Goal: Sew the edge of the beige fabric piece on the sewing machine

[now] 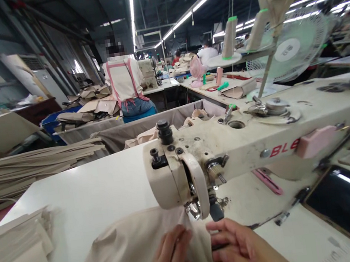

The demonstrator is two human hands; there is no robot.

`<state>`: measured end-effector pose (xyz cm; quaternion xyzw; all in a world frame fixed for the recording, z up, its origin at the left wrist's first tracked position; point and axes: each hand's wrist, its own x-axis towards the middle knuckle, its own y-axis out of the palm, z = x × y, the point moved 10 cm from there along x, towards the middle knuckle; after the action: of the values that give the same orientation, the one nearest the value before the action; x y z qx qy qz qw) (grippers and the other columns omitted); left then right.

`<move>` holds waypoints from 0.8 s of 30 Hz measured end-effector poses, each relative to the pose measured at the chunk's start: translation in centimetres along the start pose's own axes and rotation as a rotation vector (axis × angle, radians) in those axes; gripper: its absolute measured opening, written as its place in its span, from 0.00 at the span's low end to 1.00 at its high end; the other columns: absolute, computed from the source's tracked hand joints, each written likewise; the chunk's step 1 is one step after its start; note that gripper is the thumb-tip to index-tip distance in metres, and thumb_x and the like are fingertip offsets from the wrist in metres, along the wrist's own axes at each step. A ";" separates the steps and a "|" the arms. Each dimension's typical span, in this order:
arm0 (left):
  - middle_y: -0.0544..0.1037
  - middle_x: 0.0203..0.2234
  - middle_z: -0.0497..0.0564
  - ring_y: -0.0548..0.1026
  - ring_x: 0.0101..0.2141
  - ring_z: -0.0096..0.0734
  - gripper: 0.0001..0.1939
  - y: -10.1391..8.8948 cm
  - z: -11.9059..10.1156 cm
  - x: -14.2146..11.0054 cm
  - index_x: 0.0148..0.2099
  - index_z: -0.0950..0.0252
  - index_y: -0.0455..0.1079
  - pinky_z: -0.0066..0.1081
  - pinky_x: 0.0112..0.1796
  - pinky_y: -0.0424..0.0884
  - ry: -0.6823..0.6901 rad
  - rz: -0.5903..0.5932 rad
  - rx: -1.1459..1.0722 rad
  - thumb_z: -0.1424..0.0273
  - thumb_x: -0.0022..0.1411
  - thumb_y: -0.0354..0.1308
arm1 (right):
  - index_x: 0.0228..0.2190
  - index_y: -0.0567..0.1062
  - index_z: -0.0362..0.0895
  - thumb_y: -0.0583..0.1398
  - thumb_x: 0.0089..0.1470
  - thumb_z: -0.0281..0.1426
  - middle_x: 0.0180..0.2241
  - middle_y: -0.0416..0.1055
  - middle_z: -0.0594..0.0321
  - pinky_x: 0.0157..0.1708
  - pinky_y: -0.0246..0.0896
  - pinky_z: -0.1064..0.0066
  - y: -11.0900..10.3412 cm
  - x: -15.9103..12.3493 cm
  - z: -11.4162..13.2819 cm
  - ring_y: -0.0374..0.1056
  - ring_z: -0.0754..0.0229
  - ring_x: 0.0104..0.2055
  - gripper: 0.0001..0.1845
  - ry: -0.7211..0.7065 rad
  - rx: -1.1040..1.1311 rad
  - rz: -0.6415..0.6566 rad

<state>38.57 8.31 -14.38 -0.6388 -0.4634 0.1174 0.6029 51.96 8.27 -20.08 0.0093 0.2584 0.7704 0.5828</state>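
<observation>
A beige piece of fabric lies on the white table in front of the sewing machine, its far edge running under the machine head by the needle area. My left hand rests flat on this fabric, fingers stretched toward the presser foot. On the fabric's right edge is my right hand, its fingers curled with thumb and fingertips at the cloth border. The needle itself is hidden behind the machine's guard.
Stacked beige fabric pieces lie at the left. A dark-screened tablet or phone sits at the right, near a pink thread snipper. Thread cones and a green fan stand behind. A co-worker sits ahead, back turned.
</observation>
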 end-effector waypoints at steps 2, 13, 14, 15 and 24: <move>0.75 0.51 0.57 0.77 0.46 0.36 0.27 -0.4 0.0 1.9 0.60 0.61 0.61 0.29 0.45 0.76 -0.073 0.043 -0.250 0.82 0.59 0.48 | 0.43 0.71 0.45 0.71 0.42 0.40 0.43 0.76 0.56 0.36 0.68 0.70 0.4 0.5 0.5 0.77 0.57 0.39 0.27 -0.006 0.047 -0.019; 0.81 0.40 0.50 0.79 0.39 0.30 0.12 1.5 1.0 4.1 0.47 0.59 0.76 0.22 0.41 0.73 -0.213 0.014 -0.512 0.75 0.64 0.56 | 0.44 0.70 0.44 0.72 0.39 0.46 0.41 0.77 0.51 0.38 0.69 0.66 -0.1 0.7 -1.0 0.76 0.52 0.41 0.34 -0.043 0.176 -0.046; 0.81 0.42 0.50 0.79 0.40 0.30 0.12 1.5 1.0 3.9 0.47 0.59 0.76 0.22 0.41 0.73 -0.208 -0.001 -0.527 0.74 0.64 0.56 | 0.44 0.70 0.44 0.72 0.40 0.45 0.40 0.77 0.52 0.38 0.68 0.67 0.2 0.8 -0.9 0.76 0.53 0.41 0.32 -0.033 0.182 -0.029; 0.81 0.42 0.50 0.79 0.40 0.29 0.12 1.5 1.0 3.8 0.47 0.58 0.76 0.21 0.42 0.72 -0.207 -0.015 -0.541 0.74 0.64 0.56 | 0.44 0.71 0.44 0.72 0.40 0.43 0.40 0.78 0.52 0.38 0.68 0.68 0.6 0.9 -0.7 0.76 0.54 0.40 0.31 -0.020 0.173 -0.015; 0.74 0.26 0.47 0.73 0.27 0.28 0.06 0.9 1.4 4.6 0.35 0.62 0.69 0.23 0.28 0.68 -0.336 -0.010 -0.651 0.72 0.65 0.52 | 0.33 0.80 0.43 0.67 0.45 0.36 0.22 0.77 0.66 0.32 0.71 0.68 -0.3 2.1 1.2 0.76 0.57 0.29 0.12 0.025 -0.185 -0.167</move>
<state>40.45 12.77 -13.67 -0.7666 -0.5723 0.0642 0.2841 51.89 10.64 -19.76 -0.0756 0.1934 0.7398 0.6400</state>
